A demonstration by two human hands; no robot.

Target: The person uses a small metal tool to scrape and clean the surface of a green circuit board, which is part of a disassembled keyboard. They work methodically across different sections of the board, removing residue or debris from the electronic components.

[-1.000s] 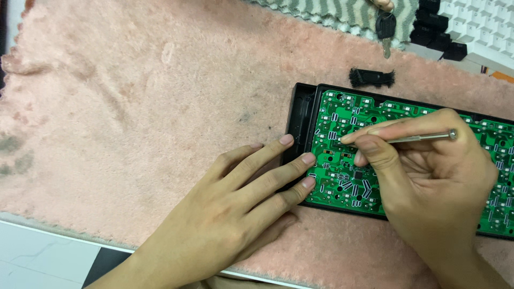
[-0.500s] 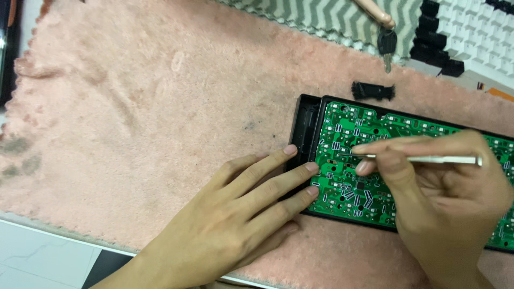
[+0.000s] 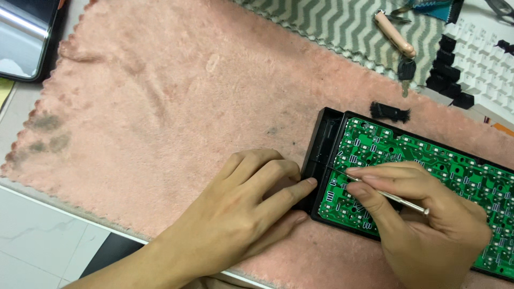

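A green circuit board (image 3: 428,160) lies in a black keyboard case (image 3: 325,134) on a pink fluffy cloth (image 3: 160,107). My right hand (image 3: 423,219) pinches a thin metal tool (image 3: 385,194) like a pen, its tip at the board's left edge beside the case wall. My left hand (image 3: 241,208) rests on the cloth, fingers curled, with fingertips pressed against the left end of the case.
A small black plastic part (image 3: 390,111) lies just behind the case. Black keycaps (image 3: 448,80) and a white keyboard plate (image 3: 487,59) sit at the back right. A key with a pink fob (image 3: 399,43) lies on a grey zigzag cloth (image 3: 332,27). A dark device (image 3: 27,37) sits far left.
My right hand turned the tool so its tip moved left and down to the board's left edge. My left hand's fingers curled and slid back to the case's end.
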